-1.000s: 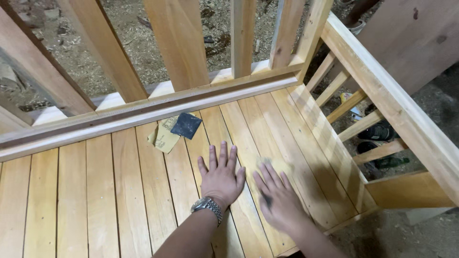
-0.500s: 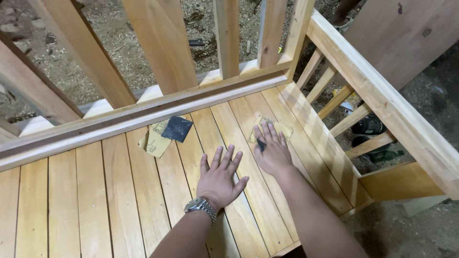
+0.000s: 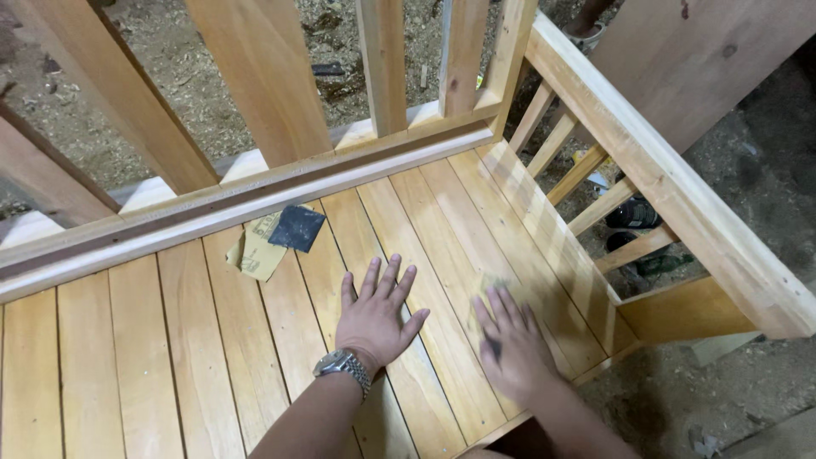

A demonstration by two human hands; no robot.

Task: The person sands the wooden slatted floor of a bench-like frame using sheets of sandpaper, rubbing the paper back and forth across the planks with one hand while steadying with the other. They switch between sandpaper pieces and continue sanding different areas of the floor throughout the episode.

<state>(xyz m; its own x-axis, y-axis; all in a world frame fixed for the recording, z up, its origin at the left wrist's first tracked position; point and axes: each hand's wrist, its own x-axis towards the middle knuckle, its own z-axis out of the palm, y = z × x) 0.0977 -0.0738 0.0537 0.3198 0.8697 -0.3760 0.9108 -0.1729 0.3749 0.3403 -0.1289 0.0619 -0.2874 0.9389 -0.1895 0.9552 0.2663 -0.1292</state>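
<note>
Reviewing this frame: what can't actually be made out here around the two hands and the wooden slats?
- Right hand, head view: smeared by motion blur; what lies under its palm is hidden, only a dark bit shows at the fingers.
- Left hand: flat on the slatted seat; the watch face is too small to read.
- Sandpaper pieces: grit too small to judge.
- Both forearms: cut off by the bottom edge.

Bare forearms, no sleeves; silver metal-link wristwatch (image 3: pixel 342 365) on left wrist; right wrist bare

Head view, steeply down, near slatted seat (image 3: pixel 212 340)
</note>
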